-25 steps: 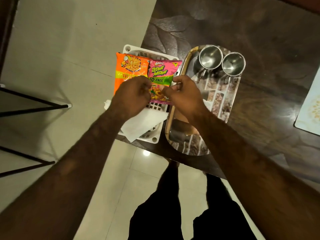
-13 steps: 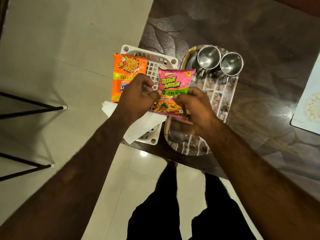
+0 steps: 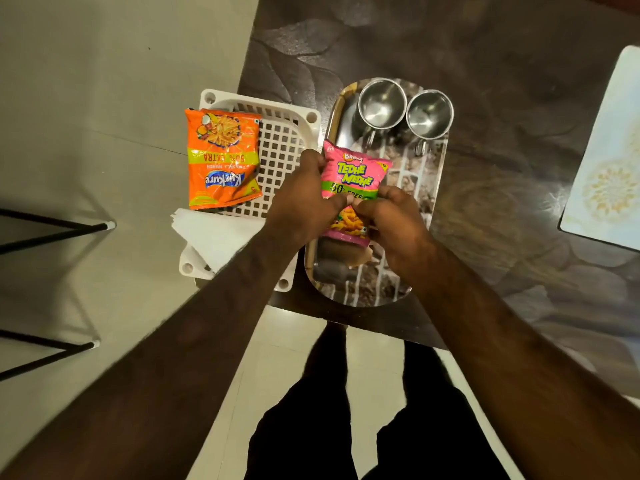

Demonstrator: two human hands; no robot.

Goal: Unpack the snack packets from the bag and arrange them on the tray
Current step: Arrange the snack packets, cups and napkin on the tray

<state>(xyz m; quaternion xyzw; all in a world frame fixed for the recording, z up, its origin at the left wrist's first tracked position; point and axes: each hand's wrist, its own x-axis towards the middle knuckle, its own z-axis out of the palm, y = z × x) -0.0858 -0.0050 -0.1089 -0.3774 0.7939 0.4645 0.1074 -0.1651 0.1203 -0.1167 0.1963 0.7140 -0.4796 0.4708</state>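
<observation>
Dark patterned table (image 3: 485, 46) below us, pale floor along its left edge. Our left hand (image 3: 304, 195) and right hand (image 3: 391, 220), close together, both pinch the pink packet (image 3: 353, 171) over the tray (image 3: 440, 188) by its left rim. Two steel cups (image 3: 381, 105) stand at the tray's far end. Orange packet (image 3: 221, 157) lies on the white basket (image 3: 284, 147), left side.

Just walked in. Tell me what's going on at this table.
A person grips the pink snack packet with the left hand and the right hand, holding it over the near-left part of the tray; whether it touches the tray cannot be told. The orange snack packet lies on the white lattice basket beside the tray. Two steel cups stand at the tray's far end.
</observation>
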